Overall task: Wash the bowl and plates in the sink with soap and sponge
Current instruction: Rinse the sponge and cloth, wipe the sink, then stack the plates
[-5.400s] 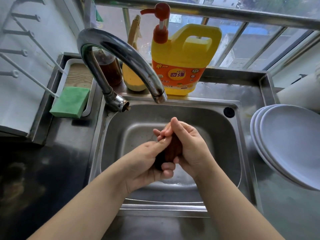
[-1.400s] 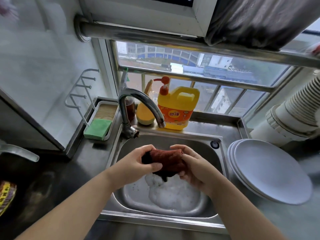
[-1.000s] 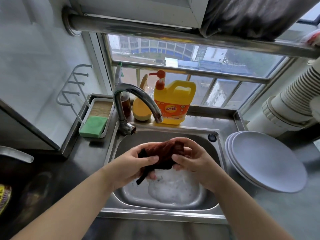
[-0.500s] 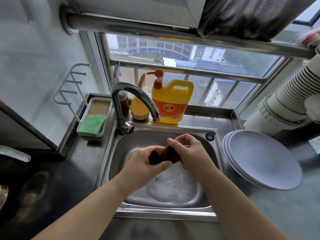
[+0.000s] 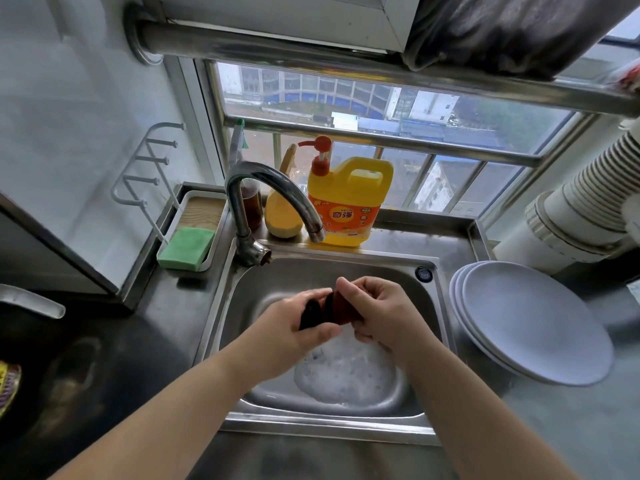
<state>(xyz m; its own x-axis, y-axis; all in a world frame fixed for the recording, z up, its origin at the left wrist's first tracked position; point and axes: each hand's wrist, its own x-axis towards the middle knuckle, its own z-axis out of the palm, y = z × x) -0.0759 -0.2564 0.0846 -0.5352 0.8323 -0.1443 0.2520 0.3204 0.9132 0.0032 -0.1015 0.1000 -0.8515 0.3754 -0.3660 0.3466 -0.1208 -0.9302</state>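
Over the steel sink (image 5: 398, 271), my left hand (image 5: 294, 336) and my right hand (image 5: 379, 315) both grip a dark reddish-brown cloth (image 5: 329, 311), bunched tightly between them. White foam (image 5: 346, 375) lies on the sink bottom below my hands. A stack of white plates (image 5: 533, 323) rests on the counter right of the sink. The yellow dish-soap jug (image 5: 349, 202) with a red pump stands behind the sink. A green sponge (image 5: 187, 248) lies in a tray at the back left. No bowl is visible.
The curved tap (image 5: 277, 188) arches over the sink's back edge with no water running. A dark bottle (image 5: 252, 206) and a yellow gourd-shaped thing (image 5: 282, 220) stand behind it. A white wall rack (image 5: 145, 168) hangs at left; a ribbed white duct (image 5: 588, 202) stands at right.
The cloth, spread between my hands a second ago, is now squeezed into a tight wad. Foam has appeared in the sink since the oldest frame, and the view has pulled back.
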